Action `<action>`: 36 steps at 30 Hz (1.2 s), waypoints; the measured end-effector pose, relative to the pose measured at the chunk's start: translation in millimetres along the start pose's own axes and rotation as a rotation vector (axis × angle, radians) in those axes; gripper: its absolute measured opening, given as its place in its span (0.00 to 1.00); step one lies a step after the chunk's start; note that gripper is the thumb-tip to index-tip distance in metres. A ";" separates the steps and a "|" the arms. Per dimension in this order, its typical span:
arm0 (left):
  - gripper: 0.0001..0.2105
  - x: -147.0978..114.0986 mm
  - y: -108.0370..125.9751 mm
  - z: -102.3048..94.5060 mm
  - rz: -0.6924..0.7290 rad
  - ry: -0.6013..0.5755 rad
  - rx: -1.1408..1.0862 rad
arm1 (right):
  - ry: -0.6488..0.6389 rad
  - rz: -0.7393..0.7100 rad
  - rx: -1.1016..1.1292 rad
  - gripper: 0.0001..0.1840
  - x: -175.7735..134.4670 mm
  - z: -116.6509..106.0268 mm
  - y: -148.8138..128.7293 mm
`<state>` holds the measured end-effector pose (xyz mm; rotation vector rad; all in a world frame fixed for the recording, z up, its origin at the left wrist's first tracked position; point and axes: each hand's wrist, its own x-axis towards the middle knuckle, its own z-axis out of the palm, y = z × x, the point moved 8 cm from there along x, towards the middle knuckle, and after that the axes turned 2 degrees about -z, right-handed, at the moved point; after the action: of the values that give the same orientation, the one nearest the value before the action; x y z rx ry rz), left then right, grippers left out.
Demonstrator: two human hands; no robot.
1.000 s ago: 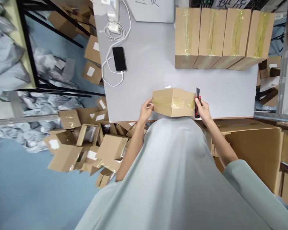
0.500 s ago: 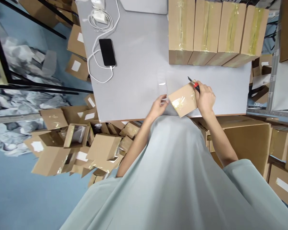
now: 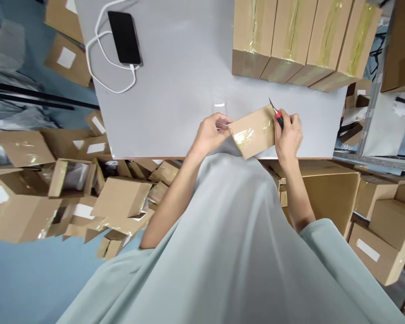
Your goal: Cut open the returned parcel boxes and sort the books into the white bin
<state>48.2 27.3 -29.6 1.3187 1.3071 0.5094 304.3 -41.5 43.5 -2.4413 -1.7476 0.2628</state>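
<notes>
A small cardboard box (image 3: 254, 130) with shiny clear tape on its face is held at a slant over the table's front edge. My left hand (image 3: 213, 131) is closed at its left corner, thumb and fingertips pinching it there. My right hand (image 3: 288, 135) grips a utility knife (image 3: 278, 118) with a red and black body, its dark blade pointing up and left past the box's top corner. The same hand rests against the box's right edge. Just beyond my left hand, a clear, glossy strip (image 3: 219, 105) lies on the table.
Several taped cartons (image 3: 253, 27) stand in a row at the back right of the grey table (image 3: 175, 85). A phone (image 3: 124, 38) with a white cable (image 3: 103, 86) lies at the left. Opened boxes (image 3: 121, 198) pile up left below the table; a large carton (image 3: 324, 193) stands at right.
My left hand has closed on the box's left corner, where its fingers were loosely apart before. The knife blade points more steeply upward. My view has shifted, moving the table's contents left and up.
</notes>
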 end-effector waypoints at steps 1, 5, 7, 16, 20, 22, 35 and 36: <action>0.13 -0.5 0.9 0.1 -0.005 0.006 -0.008 | -0.010 0.011 0.009 0.28 -8.0 -5.9 -1.1; 0.11 -3.1 4.2 1.6 -0.005 0.050 -0.028 | -0.170 -0.003 0.142 0.27 -46.2 -13.0 -17.9; 0.10 -3.7 4.1 3.7 -0.001 0.057 -0.030 | -0.299 -0.038 0.267 0.27 -63.3 -5.9 -32.8; 0.10 0.3 -2.0 3.4 0.034 0.007 -0.096 | -0.526 -0.156 0.201 0.30 -79.9 8.4 -83.9; 0.10 0.8 -2.8 3.5 0.050 0.009 -0.109 | -0.569 -0.150 0.064 0.31 -76.1 5.1 -93.6; 0.10 0.9 -3.3 3.8 0.054 0.012 -0.114 | -0.590 -0.145 0.008 0.32 -76.1 2.2 -98.0; 0.07 4.1 -4.1 -1.2 0.044 0.103 -0.131 | -0.692 -0.141 -0.387 0.33 -86.3 -11.2 -129.8; 0.06 3.8 -3.6 -0.8 0.040 0.106 -0.136 | -0.708 -0.138 -0.405 0.33 -88.3 -14.0 -128.9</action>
<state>47.2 30.0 -34.0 1.2200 1.3112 0.6921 160.3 -83.6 89.4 -2.6752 -2.4375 0.9376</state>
